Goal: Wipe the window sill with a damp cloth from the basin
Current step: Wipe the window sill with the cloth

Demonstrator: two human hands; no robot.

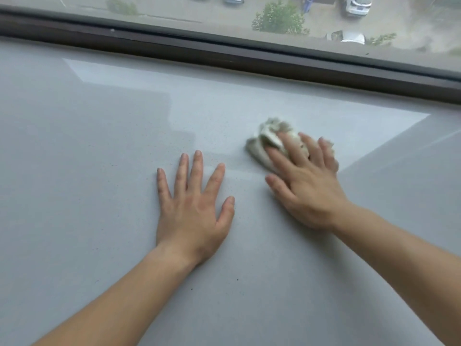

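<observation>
Nothing legible shows on any surface. The parked cars (356, 6) at one o'clock, beyond the window pane (162, 11), are too small and blurred for plates.

the pale window sill (87, 146) runs broad and flat to the left of the left hand (193, 211) and toward the camera, with room to pass there. the dark window frame (224, 56) bounds it along the far edge, behind the bunched cloth (269, 138). the left hand, flat on the sill, lies near the right hand (306, 186) and stands in any leftward path.
</observation>
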